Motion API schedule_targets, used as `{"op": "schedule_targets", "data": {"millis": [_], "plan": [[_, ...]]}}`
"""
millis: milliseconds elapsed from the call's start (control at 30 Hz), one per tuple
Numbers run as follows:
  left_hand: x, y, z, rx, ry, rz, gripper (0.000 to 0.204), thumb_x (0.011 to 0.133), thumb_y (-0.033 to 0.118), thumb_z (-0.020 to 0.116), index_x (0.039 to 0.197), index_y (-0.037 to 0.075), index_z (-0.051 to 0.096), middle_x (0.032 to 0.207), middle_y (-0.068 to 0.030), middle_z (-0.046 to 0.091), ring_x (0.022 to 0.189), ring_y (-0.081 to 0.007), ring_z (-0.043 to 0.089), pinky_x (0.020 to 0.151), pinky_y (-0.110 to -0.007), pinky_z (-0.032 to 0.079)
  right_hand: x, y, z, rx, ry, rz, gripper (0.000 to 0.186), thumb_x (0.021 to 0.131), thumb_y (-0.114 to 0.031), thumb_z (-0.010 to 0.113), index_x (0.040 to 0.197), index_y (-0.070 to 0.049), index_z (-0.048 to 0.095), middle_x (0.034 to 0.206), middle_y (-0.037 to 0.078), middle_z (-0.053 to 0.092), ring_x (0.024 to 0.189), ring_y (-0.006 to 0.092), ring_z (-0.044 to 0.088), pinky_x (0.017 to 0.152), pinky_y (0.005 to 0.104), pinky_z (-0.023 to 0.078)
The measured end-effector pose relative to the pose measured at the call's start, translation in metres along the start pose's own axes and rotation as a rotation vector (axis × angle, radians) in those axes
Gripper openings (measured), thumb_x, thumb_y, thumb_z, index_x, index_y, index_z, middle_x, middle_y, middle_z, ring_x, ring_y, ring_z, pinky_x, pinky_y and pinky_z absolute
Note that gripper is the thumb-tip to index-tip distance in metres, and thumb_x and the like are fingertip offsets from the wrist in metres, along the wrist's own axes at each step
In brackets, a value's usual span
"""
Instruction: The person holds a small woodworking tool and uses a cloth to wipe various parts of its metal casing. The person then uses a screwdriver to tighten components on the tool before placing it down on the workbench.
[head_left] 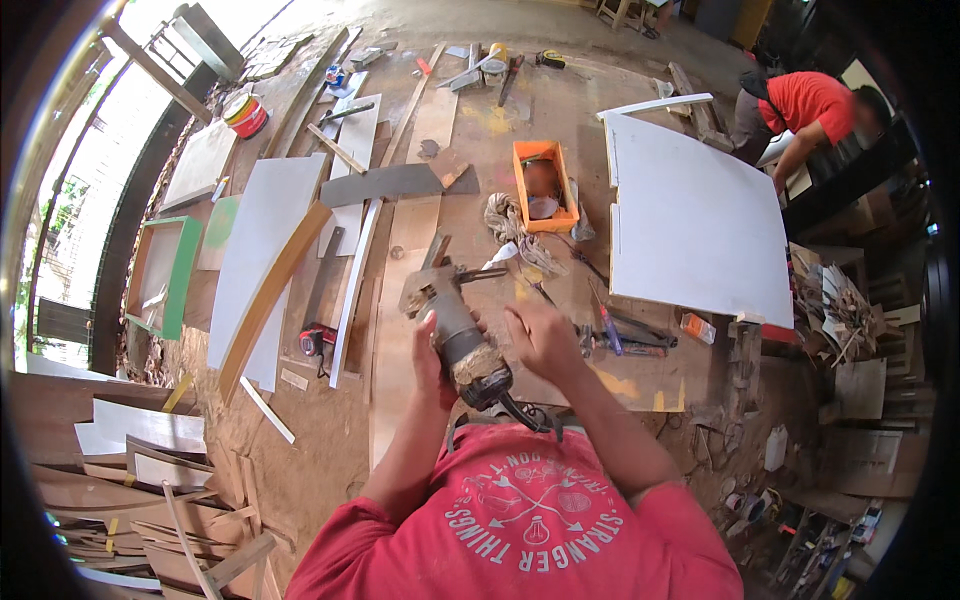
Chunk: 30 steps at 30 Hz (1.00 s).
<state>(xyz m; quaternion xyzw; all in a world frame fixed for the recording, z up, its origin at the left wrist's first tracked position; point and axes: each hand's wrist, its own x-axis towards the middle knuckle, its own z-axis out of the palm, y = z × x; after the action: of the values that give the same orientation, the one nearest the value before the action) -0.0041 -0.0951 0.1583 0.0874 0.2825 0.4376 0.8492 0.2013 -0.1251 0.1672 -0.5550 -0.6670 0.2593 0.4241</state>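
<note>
Angle grinder (pixel 455 330) held above the worktop (pixel 640 385), near the chest, in the left hand (pixel 432 352), closed around its body from the left. Long axis running near to far, head pointing far and slightly left, cord end near. Right hand (pixel 540 338) just right of it, fingers curled, apparently holding nothing. Both forearms raised, elbows bent.

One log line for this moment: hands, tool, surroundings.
left hand: grips angle grinder body | right hand: beside grinder, contact unclear | orange tray beyond | white panel to the right
</note>
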Motion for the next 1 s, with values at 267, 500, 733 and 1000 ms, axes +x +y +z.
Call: {"op": "schedule_targets", "data": {"millis": [267, 500, 733, 1000], "plan": [[-0.005, -0.023, 0.038, -0.028, 0.118, -0.232, 0.071, 0.098, 0.061, 0.061, 0.124, -0.005, 0.063, 0.106, -0.0209, 0.075, 0.091, -0.0324, 0.077, 0.088, -0.050, 0.066, 0.013, 0.038, 0.026, -0.254, 0.097, -0.207, 0.042, 0.087, -0.012, 0.066, 0.129, -0.006, 0.075, 0.111, 0.012, 0.074, 0.096, 0.0330, 0.073, 0.080, 0.0430, 0.060], [-0.012, -0.040, 0.014, -0.028, 0.176, -0.283, 0.070, 0.098, 0.061, 0.062, 0.122, -0.005, 0.064, 0.104, -0.0207, 0.076, 0.090, -0.0324, 0.078, 0.086, -0.050, 0.067, -0.026, 0.065, 0.052, -0.276, 0.014, -0.119, 0.033, 0.088, -0.014, 0.064, 0.119, -0.006, 0.073, 0.101, 0.013, 0.070, 0.093, 0.0342, 0.071, 0.077, 0.0439, 0.058], [-0.008, -0.043, 0.007, 0.011, 0.202, -0.263, 0.068, 0.099, 0.060, 0.061, 0.127, -0.003, 0.058, 0.106, -0.0217, 0.074, 0.091, -0.0339, 0.077, 0.086, -0.053, 0.067, -0.028, 0.078, 0.064, -0.258, 0.113, -0.164, 0.034, 0.086, -0.013, 0.065, 0.119, -0.006, 0.072, 0.097, 0.013, 0.068, 0.089, 0.0344, 0.070, 0.075, 0.0442, 0.058], [-0.015, -0.034, -0.001, -0.053, 0.156, -0.224, 0.067, 0.098, 0.058, 0.063, 0.123, -0.004, 0.060, 0.105, -0.0217, 0.075, 0.092, -0.0341, 0.078, 0.087, -0.054, 0.067, -0.028, 0.071, 0.077, -0.201, 0.057, -0.157, 0.031, 0.084, -0.010, 0.066, 0.114, -0.005, 0.070, 0.099, 0.014, 0.070, 0.091, 0.0362, 0.071, 0.076, 0.0454, 0.059]]}}
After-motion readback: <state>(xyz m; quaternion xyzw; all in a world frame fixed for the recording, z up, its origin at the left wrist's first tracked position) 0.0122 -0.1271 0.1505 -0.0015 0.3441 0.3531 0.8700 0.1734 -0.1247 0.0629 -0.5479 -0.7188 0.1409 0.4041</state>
